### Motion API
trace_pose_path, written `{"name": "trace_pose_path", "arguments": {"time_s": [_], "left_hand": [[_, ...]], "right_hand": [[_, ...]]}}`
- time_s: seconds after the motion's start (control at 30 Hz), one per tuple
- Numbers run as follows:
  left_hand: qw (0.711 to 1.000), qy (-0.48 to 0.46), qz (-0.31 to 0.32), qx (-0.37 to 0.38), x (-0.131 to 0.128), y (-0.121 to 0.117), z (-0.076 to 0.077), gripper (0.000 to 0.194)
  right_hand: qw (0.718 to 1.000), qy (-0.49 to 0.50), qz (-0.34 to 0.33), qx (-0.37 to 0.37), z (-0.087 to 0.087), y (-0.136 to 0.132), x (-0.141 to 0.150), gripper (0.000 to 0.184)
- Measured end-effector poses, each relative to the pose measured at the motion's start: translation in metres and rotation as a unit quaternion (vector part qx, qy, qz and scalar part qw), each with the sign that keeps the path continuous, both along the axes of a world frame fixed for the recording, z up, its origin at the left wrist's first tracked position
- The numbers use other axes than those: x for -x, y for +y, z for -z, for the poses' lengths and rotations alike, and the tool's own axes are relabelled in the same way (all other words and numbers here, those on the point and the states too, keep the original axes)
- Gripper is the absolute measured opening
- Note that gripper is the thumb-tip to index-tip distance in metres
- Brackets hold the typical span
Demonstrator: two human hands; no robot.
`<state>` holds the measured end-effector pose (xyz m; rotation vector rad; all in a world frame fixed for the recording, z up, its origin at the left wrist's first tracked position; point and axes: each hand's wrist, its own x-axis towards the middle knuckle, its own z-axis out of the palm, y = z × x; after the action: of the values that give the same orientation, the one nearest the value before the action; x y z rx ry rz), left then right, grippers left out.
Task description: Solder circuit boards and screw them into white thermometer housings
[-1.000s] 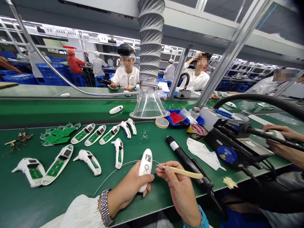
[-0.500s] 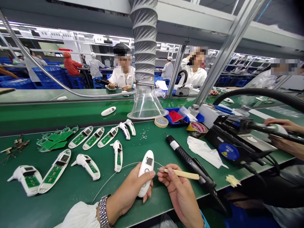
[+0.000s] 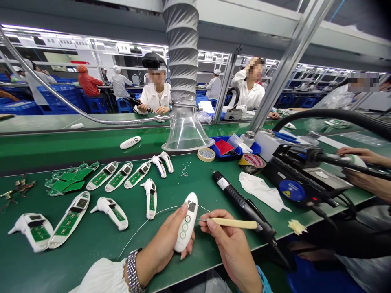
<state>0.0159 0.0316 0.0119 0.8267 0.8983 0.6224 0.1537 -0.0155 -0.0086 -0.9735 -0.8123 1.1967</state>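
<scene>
My left hand is wrapped round a white handheld thermometer, its button face turned up and its thumb near the small screen. My right hand pinches a thin cream-coloured stick whose tip points left toward the thermometer's side. Both hands hover over the near edge of the green bench. A thin white wire curves across the mat below them. A metal watch sits on my left wrist.
Several open thermometer halves with green boards lie at left. A black soldering handle, white cloth, tape rolls, a blue tray and a fume hood stand ahead. A neighbour's hands work at right.
My left hand has rolled the thermometer so its buttons face up, and lowered it slightly. The stick's tip has come closer to the thermometer.
</scene>
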Motion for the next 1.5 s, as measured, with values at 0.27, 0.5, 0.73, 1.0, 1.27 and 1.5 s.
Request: {"name": "trace_pose_path", "arguments": {"time_s": [0.27, 0.5, 0.73, 1.0, 1.27, 1.5], "left_hand": [[1.000, -0.012, -0.005, -0.017, -0.002, 0.000, 0.005, 0.053], [0.999, -0.006, 0.007, -0.036, -0.002, -0.001, 0.006, 0.054], [0.999, 0.003, 0.016, -0.041, -0.002, -0.001, 0.007, 0.052], [0.996, 0.046, 0.028, -0.069, -0.003, -0.003, 0.005, 0.052], [0.977, 0.138, 0.051, -0.155, -0.002, -0.008, 0.004, 0.050], [0.975, 0.154, 0.032, -0.157, -0.004, -0.007, 0.007, 0.050]], "right_hand": [[0.974, -0.204, 0.008, -0.096, 0.003, -0.001, 0.005, 0.006], [0.945, -0.292, -0.007, -0.144, -0.002, -0.002, 0.002, 0.004], [0.933, -0.326, -0.014, -0.154, -0.006, -0.001, 0.001, 0.007], [0.913, -0.363, -0.021, -0.184, -0.009, -0.002, -0.001, 0.012], [0.880, -0.419, -0.015, -0.223, -0.013, -0.003, -0.003, 0.013], [0.824, -0.479, 0.007, -0.303, -0.008, 0.002, -0.001, 0.022]]}}
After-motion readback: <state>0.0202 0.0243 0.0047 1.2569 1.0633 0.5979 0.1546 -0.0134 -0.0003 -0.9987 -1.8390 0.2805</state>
